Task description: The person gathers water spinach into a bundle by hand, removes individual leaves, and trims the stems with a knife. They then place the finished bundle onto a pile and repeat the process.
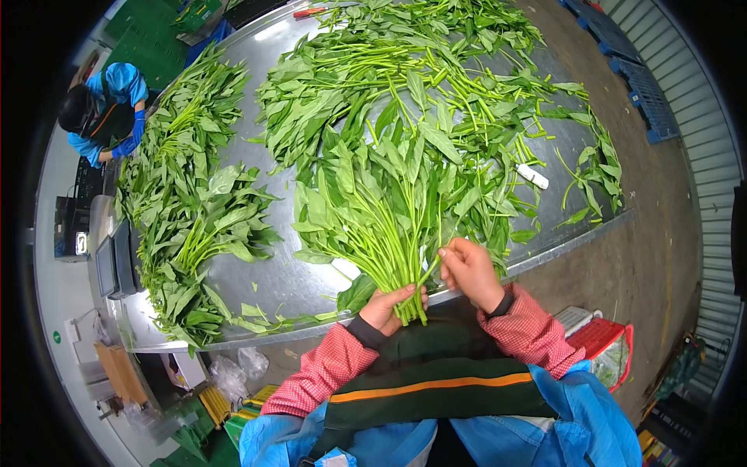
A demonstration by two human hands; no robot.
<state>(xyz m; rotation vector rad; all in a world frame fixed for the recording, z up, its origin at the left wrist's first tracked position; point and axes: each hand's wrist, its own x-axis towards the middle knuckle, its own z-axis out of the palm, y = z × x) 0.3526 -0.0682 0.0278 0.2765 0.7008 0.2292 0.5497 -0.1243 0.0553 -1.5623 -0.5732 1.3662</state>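
Metal table (272, 284) | loose greens (342, 86), heaped on it | leafy bunch (393, 233), at near table edge, leaves away from wearer | left hand (384, 310), wrapped round bunch's base | right hand (469, 272), fingertips pinching one stem (431, 268), bunch's right side

Round green sign (56, 337) on wall (56, 292) — perhaps white arrow.

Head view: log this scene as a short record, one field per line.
Left hand: left hand grips a bunch of leafy greens near its lower stem ends
Right hand: right hand has its fingertips at a stem beside the bunch; whether it grips is unclear
Surface: metal table
On it: large heap of greens beyond the bunch; another pile at image left
Nearby: co-worker in blue gloves, beside that pile
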